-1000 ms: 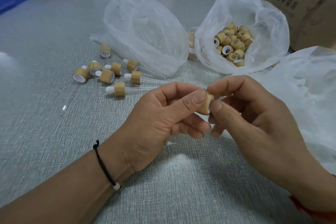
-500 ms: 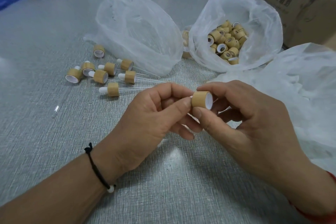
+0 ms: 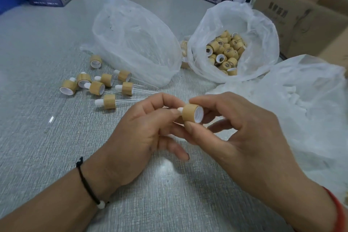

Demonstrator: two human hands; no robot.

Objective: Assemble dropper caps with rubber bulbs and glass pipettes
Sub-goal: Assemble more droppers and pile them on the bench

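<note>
Head view: both hands grasp one dropper cap (image 3: 192,113) mid-bench (image 3: 37,137), right hand (image 3: 244,137) pinching the cap, left hand (image 3: 139,133) its white bulb (image 3: 179,109); axis horizontal, opening facing right; bare bench below, bags (image 3: 135,43) behind.

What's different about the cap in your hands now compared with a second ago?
The cap, earlier hidden between the fingertips, has turned so its white open end faces the camera, and a white bulb now pokes out its far side, pinched by the left hand. The right hand keeps holding it. Finished droppers stayed put.
</note>
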